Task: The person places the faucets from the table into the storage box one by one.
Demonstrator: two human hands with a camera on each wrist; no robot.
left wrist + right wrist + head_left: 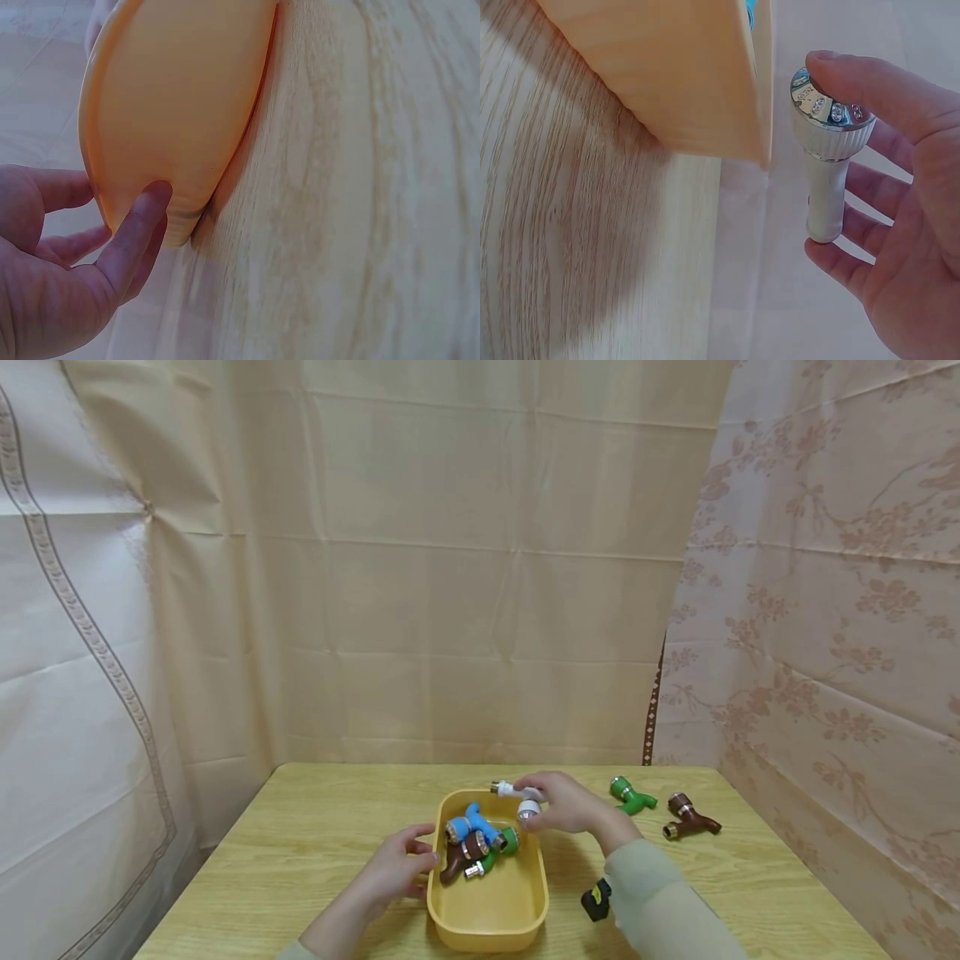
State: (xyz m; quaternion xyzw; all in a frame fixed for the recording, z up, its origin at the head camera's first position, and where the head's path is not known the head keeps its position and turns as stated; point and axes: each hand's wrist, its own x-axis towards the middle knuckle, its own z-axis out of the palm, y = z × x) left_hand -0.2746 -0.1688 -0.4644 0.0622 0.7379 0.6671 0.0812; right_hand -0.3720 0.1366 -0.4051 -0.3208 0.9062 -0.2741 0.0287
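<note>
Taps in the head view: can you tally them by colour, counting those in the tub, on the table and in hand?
Blue tap: 1, in the tub
Brown taps: 2, one in the tub, one on the table
Green taps: 2, one in the tub, one on the table
White tap: 1, in the right hand
Total: 6

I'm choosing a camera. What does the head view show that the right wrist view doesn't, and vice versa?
Head only: left hand, loose green tap, loose brown tap, black object, and the brown tap and green tap inside the tub.

Right wrist only: the oval marks on the chrome cap.

Both: the right hand holding the white tap, the tub, the table, and something blue inside the tub.
</note>
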